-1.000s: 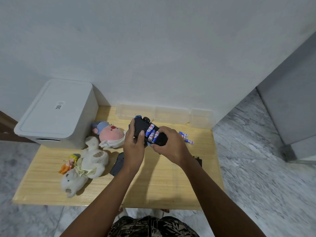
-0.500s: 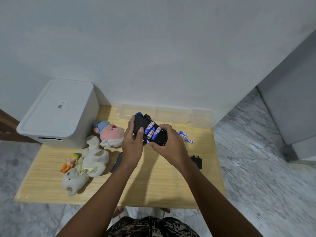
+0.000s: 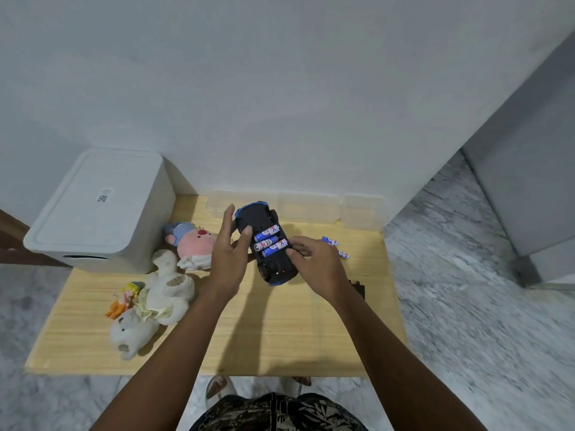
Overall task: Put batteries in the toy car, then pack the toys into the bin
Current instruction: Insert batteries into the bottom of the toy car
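Above the middle of the wooden table (image 3: 280, 331) I hold a blue toy car (image 3: 253, 217) upside down, its black underside up. Three blue batteries (image 3: 269, 242) lie side by side in its open compartment. My left hand (image 3: 228, 259) grips the car's left side with the thumb on the underside. My right hand (image 3: 317, 262) holds the car's right side, fingertips at the batteries' ends. Two loose batteries (image 3: 334, 245) lie on the table to the right. The white lidded bin (image 3: 99, 209) stands at the back left, lid on.
A pink plush (image 3: 194, 244), a white plush bear (image 3: 155, 303) and a small orange-yellow doll (image 3: 124, 298) lie left of my hands. A small black piece (image 3: 357, 286) lies by my right wrist. Clear plastic boxes (image 3: 308, 206) line the wall.
The car has turned slightly and lifted a little toward the wall. My right fingers slid to the battery ends. The dark piece left of my wrist is now hidden by my left arm.
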